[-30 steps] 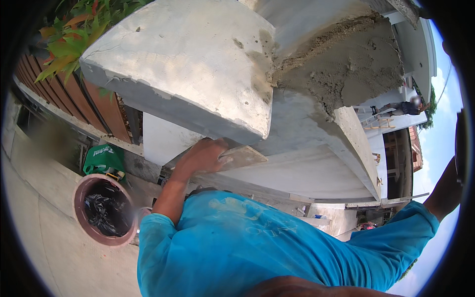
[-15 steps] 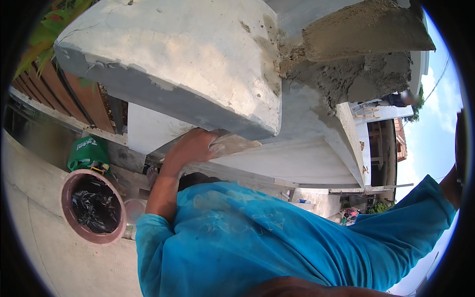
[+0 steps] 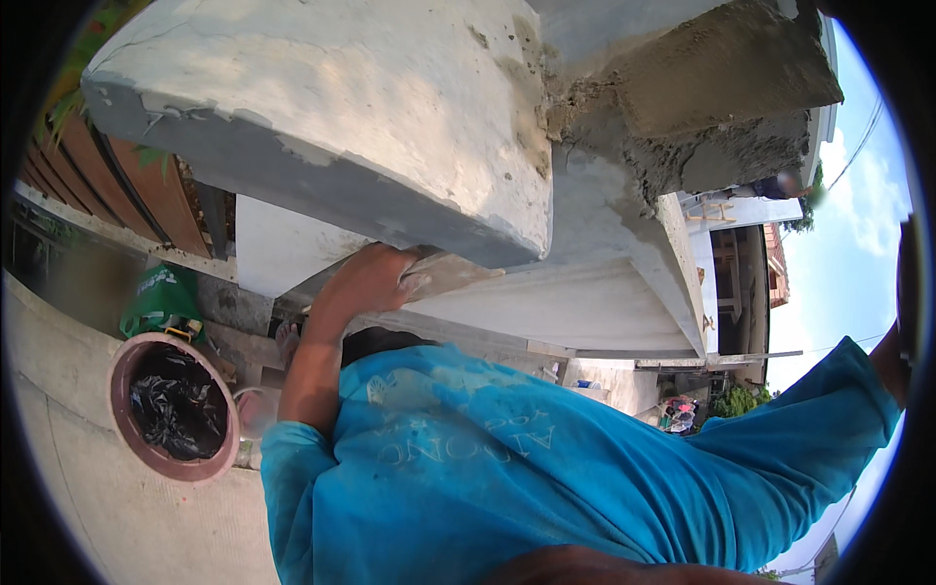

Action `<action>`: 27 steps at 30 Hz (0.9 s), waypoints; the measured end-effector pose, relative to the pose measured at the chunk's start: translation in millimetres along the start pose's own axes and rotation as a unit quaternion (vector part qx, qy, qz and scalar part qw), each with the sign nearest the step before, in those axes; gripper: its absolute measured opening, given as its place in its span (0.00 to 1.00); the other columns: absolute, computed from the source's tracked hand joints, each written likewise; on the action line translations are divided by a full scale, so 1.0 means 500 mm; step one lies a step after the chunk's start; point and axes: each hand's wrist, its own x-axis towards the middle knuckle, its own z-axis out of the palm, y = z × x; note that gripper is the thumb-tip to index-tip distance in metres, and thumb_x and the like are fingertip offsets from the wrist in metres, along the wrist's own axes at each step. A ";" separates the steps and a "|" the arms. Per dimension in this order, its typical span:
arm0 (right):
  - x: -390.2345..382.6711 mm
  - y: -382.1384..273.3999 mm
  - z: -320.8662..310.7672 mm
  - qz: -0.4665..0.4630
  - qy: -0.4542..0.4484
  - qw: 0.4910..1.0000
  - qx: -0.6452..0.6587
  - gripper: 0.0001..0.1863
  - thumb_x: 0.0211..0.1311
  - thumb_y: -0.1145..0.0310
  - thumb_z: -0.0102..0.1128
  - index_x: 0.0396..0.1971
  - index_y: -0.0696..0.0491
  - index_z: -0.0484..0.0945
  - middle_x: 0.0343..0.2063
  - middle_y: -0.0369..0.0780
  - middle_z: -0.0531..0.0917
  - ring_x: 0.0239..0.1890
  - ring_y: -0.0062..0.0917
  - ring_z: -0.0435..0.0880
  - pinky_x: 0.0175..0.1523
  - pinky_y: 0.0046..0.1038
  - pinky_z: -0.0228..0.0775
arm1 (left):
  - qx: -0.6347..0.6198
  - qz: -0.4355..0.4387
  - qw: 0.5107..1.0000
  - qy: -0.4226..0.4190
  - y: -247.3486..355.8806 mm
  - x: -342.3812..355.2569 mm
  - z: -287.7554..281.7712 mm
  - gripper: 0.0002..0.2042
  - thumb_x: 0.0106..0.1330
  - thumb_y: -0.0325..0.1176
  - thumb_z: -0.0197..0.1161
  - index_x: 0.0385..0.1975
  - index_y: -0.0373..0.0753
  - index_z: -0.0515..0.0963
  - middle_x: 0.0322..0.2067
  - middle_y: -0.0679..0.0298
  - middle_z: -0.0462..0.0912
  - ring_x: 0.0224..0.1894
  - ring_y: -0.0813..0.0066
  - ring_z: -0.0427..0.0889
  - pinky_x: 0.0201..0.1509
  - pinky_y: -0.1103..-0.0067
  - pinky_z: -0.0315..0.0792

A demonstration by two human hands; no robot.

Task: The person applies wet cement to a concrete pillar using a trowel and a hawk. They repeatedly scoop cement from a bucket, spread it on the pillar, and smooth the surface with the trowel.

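My left hand [image 3: 378,281] is closed on the edge of a flat, thin, grey-brown board [image 3: 453,277], fingers curled over it and thumb toward the near side. Most of the board lies hidden beneath a thick concrete ledge [image 3: 341,117] with a chipped grey edge. Beyond the ledge, at upper right, rough wet mortar [image 3: 673,151] clings to the masonry, with a smoother brown face [image 3: 731,73] above it. My right arm stretches out to the right in a blue sleeve; its forearm runs into the dark rim, and the hand itself is out of sight.
A pink tub [image 3: 119,405] lined with black plastic stands at lower left, beside a green bag [image 3: 161,300]. Brown fence slats [image 3: 146,185] rise behind them. A white wall panel [image 3: 575,302] runs below the ledge. Another person [image 3: 770,187] is far off at right.
The whole view has shifted slightly, so the ledge, tub and mortar appear a little further left. My left hand keeps its hold on the board.
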 end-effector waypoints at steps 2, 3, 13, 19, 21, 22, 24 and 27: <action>0.006 0.000 0.001 -0.002 0.001 1.000 -0.001 0.24 0.73 0.48 0.55 0.47 0.56 0.83 0.29 0.38 0.81 0.31 0.23 0.80 0.39 0.28 0.73 | -0.003 0.010 1.000 0.006 -0.002 -0.001 -0.001 0.16 0.65 0.39 0.65 0.42 0.31 0.82 0.31 0.40 0.83 0.40 0.36 0.82 0.47 0.54 0.75; 0.010 -0.001 0.003 -0.003 0.000 1.000 -0.001 0.24 0.73 0.48 0.55 0.47 0.55 0.83 0.29 0.38 0.81 0.31 0.23 0.80 0.39 0.28 0.73 | -0.007 0.011 1.000 0.010 -0.001 -0.002 -0.002 0.16 0.65 0.39 0.65 0.43 0.31 0.81 0.31 0.40 0.83 0.40 0.36 0.82 0.47 0.54 0.75; 0.030 -0.005 0.004 -0.012 0.008 1.000 -0.013 0.24 0.73 0.48 0.55 0.47 0.55 0.83 0.30 0.38 0.82 0.32 0.24 0.80 0.40 0.29 0.74 | 0.006 -0.016 1.000 0.005 -0.002 -0.001 -0.003 0.17 0.65 0.38 0.65 0.48 0.33 0.81 0.31 0.41 0.84 0.40 0.37 0.82 0.48 0.55 0.75; 0.033 -0.006 0.006 -0.014 0.018 1.000 -0.018 0.23 0.74 0.48 0.54 0.47 0.55 0.83 0.31 0.38 0.82 0.32 0.24 0.80 0.40 0.29 0.74 | -0.004 -0.038 0.999 -0.010 0.013 -0.001 -0.009 0.16 0.66 0.39 0.64 0.46 0.33 0.82 0.33 0.40 0.84 0.41 0.37 0.81 0.48 0.55 0.75; 0.035 -0.007 0.004 -0.016 0.020 1.000 -0.018 0.23 0.74 0.48 0.54 0.47 0.55 0.83 0.31 0.38 0.82 0.32 0.24 0.80 0.41 0.29 0.74 | -0.001 -0.031 1.000 0.004 0.018 -0.003 -0.011 0.16 0.66 0.39 0.64 0.45 0.32 0.82 0.34 0.40 0.84 0.41 0.37 0.81 0.48 0.55 0.75; 0.036 -0.008 0.003 -0.016 0.022 0.999 -0.019 0.23 0.74 0.48 0.54 0.47 0.55 0.83 0.31 0.38 0.82 0.32 0.24 0.81 0.41 0.29 0.74 | 0.001 -0.027 1.000 0.013 0.018 -0.004 -0.015 0.16 0.66 0.39 0.64 0.45 0.32 0.82 0.34 0.40 0.84 0.41 0.37 0.81 0.48 0.54 0.75; 0.036 -0.009 0.003 -0.017 0.026 0.999 -0.020 0.23 0.74 0.48 0.54 0.47 0.54 0.83 0.31 0.38 0.82 0.33 0.24 0.81 0.41 0.29 0.74 | -0.004 -0.031 1.000 -0.001 0.011 -0.003 -0.010 0.17 0.66 0.39 0.64 0.46 0.32 0.82 0.34 0.40 0.84 0.41 0.36 0.81 0.48 0.54 0.74; 0.037 -0.010 0.006 -0.018 0.027 0.999 -0.023 0.23 0.74 0.48 0.54 0.47 0.54 0.83 0.31 0.38 0.82 0.33 0.24 0.81 0.41 0.29 0.74 | -0.009 -0.017 1.000 0.009 0.006 -0.002 -0.008 0.17 0.66 0.40 0.64 0.46 0.32 0.82 0.33 0.40 0.84 0.41 0.37 0.81 0.49 0.55 0.74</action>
